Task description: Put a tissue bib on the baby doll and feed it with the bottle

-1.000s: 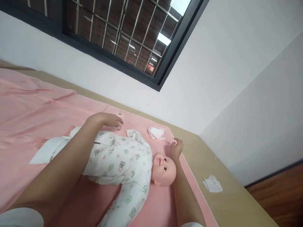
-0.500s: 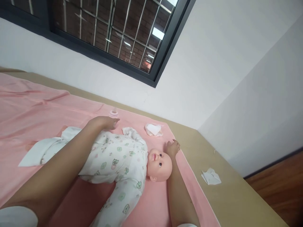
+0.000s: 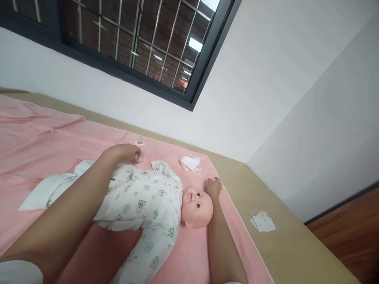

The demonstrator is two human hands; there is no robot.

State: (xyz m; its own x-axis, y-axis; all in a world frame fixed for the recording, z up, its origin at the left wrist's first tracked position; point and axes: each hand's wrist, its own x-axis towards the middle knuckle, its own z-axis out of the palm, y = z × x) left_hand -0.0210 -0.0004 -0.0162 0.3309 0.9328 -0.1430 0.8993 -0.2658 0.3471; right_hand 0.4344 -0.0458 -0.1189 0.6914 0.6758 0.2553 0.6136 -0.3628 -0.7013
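My left hand point(image 3: 130, 151) is closed around the lower part of a small baby bottle point(image 3: 140, 142) with a pink collar and clear teat. The bottle stands upright at the far side of the pink blanket point(image 3: 74, 136). Below that arm a baby doll point(image 3: 142, 197) lies on its back in a white suit printed with green bears, its head to the right. My right hand point(image 3: 214, 186) rests beyond the doll's head near the blanket's edge, fingers loosely bent and apart, nothing in them. The right forearm lies against the top of the doll's head.
A clear plastic wrapper with a white piece point(image 3: 191, 162) lies on the blanket above the doll's head. Folded white tissue point(image 3: 263, 221) sits on the tan surface point(image 3: 284, 244) at the right. The wall and a barred window point(image 3: 142, 43) rise behind.
My left hand has drawn slightly left and its fingers have closed on the bottle. My right hand's fingers are a little more bent. The view has shifted slightly.
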